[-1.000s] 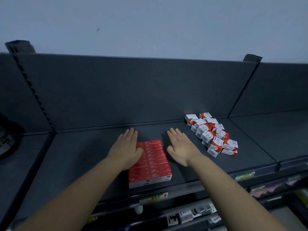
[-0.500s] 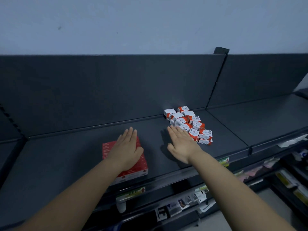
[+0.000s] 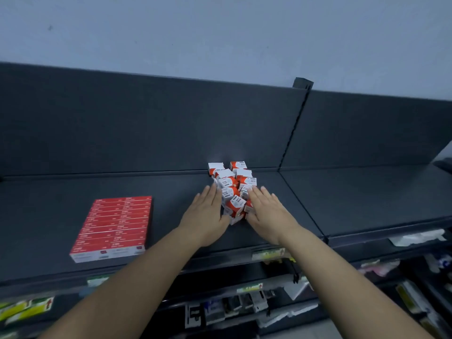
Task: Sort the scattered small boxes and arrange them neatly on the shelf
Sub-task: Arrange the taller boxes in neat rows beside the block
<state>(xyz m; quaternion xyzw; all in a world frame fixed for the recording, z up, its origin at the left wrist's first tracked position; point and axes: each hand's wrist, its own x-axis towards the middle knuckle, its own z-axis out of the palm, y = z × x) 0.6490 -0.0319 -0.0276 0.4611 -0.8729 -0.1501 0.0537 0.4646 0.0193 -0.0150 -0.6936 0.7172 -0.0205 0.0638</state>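
Head view, looking down on a dark grey shelf (image 3: 73, 192) with a dark back panel (image 3: 146, 123) and a pale wall (image 3: 220, 33) above. Toward the back of the shelf, a jumbled pile of small boxes (image 3: 232, 189), red and white. Well left of the pile, near the front edge, a flat red block of packs (image 3: 113, 226). Left hand (image 3: 205, 216) flat against the pile's left side, right hand (image 3: 269, 214) against its right, fingers straight and pressed together. Below the pile, lower shelves (image 3: 244, 307) blurred, goods unreadable; print on the boxes too small to read.
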